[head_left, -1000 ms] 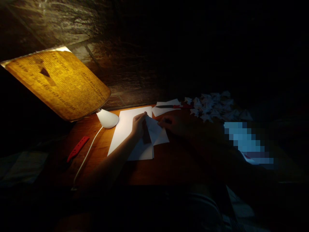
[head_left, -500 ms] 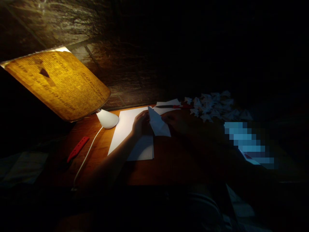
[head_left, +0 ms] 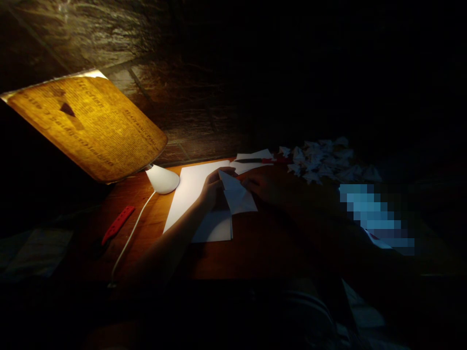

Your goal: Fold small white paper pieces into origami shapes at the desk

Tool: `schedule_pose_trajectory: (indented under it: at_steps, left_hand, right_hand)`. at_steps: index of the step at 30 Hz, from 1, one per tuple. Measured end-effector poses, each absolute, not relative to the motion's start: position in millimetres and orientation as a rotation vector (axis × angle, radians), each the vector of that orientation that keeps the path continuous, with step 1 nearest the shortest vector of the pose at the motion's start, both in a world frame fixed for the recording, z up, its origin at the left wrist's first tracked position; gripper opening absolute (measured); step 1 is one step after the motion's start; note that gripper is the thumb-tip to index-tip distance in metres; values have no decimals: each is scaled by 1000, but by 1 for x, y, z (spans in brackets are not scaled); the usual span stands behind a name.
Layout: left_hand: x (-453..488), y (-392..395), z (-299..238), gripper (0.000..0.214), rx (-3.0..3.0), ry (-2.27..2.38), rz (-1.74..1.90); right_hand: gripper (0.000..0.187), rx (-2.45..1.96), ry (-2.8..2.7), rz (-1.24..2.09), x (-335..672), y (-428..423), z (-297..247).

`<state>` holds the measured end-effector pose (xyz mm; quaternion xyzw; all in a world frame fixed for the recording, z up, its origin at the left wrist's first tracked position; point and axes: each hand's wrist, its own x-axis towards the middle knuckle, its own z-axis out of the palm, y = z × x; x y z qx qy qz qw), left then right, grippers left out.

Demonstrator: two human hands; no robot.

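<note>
A folded piece of white paper [head_left: 239,195], pointed at its upper left, is held between my two hands above the desk. My left hand [head_left: 212,183] is closed on its left edge, lit from the lamp's side. On the paper's right edge, my right hand [head_left: 260,185] is closed too, mostly in shadow. Beneath the left hand and forearm lies a stack of white paper sheets [head_left: 186,189]. Smaller white sheets [head_left: 251,167] lie behind the hands, with a dark, red-handled tool [head_left: 253,160] across them; its kind is hard to make out.
A lamp with a printed shade [head_left: 87,126] and white base [head_left: 162,180] stands at left. Its white cord [head_left: 133,233] runs forward past a red power strip [head_left: 118,224]. Several folded paper pieces [head_left: 321,160] are heaped at back right. A blurred bright patch [head_left: 372,214] glows at right.
The folded paper has tipped lower and turned slightly, its point now further left and down. Both hands have shifted a little with it and keep their hold.
</note>
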<state>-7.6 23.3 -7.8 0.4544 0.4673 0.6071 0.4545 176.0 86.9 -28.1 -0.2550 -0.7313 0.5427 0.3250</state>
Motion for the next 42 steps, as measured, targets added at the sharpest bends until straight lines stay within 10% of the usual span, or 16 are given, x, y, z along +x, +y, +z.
schedule_pose_trajectory:
  at_steps: [25,42]
  left_hand:
    - [-4,22,-22,34,1515,1384,1470]
    - [-10,25,-28,40,1538,1304,1441]
  right_hand:
    - [48,-740,-1954,1343,178,83,-22]
    - [21,-674,-1851,1281,174,87,-36]
